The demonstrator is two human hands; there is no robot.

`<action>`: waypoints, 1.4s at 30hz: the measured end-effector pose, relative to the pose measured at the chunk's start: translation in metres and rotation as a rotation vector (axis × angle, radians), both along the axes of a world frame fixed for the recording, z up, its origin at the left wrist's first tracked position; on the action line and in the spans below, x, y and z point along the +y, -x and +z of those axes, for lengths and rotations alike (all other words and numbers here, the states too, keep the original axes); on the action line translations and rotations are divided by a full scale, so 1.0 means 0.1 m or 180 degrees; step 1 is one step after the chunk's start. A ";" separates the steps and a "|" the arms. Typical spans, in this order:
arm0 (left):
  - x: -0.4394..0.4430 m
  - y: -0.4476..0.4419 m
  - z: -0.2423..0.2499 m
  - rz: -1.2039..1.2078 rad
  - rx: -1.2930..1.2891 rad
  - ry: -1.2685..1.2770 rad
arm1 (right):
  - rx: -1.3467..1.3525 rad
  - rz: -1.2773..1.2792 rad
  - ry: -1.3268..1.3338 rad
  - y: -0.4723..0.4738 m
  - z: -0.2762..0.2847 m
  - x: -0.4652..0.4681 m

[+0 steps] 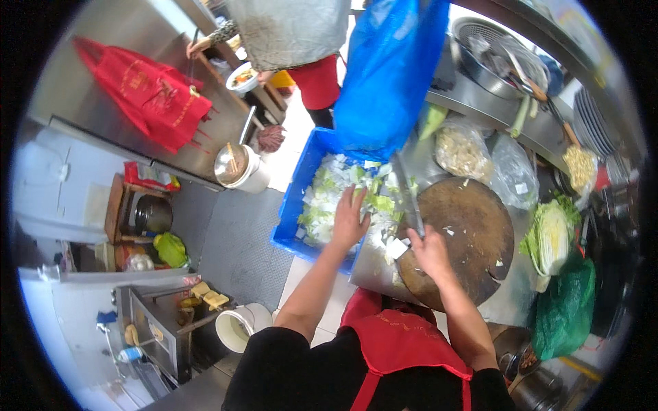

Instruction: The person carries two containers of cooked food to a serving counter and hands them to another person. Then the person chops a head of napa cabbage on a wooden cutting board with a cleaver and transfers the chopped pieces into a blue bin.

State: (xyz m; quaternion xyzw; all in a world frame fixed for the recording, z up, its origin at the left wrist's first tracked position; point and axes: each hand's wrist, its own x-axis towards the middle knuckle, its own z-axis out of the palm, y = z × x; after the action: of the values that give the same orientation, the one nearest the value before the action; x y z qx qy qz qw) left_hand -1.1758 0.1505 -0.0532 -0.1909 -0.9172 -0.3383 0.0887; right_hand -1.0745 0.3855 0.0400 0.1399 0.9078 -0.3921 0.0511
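Note:
My left hand [350,218] is over the chopped napa cabbage [324,187] in a blue plastic crate [288,218], its fingers apart and nothing gripped. Whether the fingertips touch the leaves I cannot tell. My right hand [431,251] grips a cleaver [407,192] by its handle, above the left edge of a round wooden chopping block [468,236]. The blade points away from me, between block and crate. White cabbage pieces [396,248] lie at the block's left edge, and small scraps are scattered on top of it.
A blue plastic bag [388,77] rises at the crate's far end. A cut napa cabbage [552,239] and a green bag [563,311] lie right of the block. Filled clear bags [464,151] sit behind it. Another person [293,36] stands beyond, holding a bowl [242,78].

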 end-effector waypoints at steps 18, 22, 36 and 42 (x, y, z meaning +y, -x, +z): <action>0.58 -0.56 -0.31 -0.0627 0.0207 0.0186 | -0.0098 -0.0394 -0.0394 -1.05 -0.25 -0.16; 0.09 -0.56 -0.23 0.0267 -0.0075 -0.0161 | -0.0575 -0.0075 0.0504 -0.61 -0.19 -0.42; 0.07 -0.33 -0.53 -0.0716 -0.0240 0.0674 | -0.0069 -0.1063 -0.0998 -1.34 -0.60 0.52; 0.74 0.31 -0.52 -0.1009 0.0203 0.0303 | -0.0055 -0.1064 -0.0995 -1.34 -0.67 0.47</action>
State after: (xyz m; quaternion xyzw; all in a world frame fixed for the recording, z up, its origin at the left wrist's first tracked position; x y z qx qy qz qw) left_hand -1.2070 0.2244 -0.1054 -0.3478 -0.8873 -0.2981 0.0541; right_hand -0.9405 0.4329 -0.0269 0.2979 0.9212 -0.2485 -0.0291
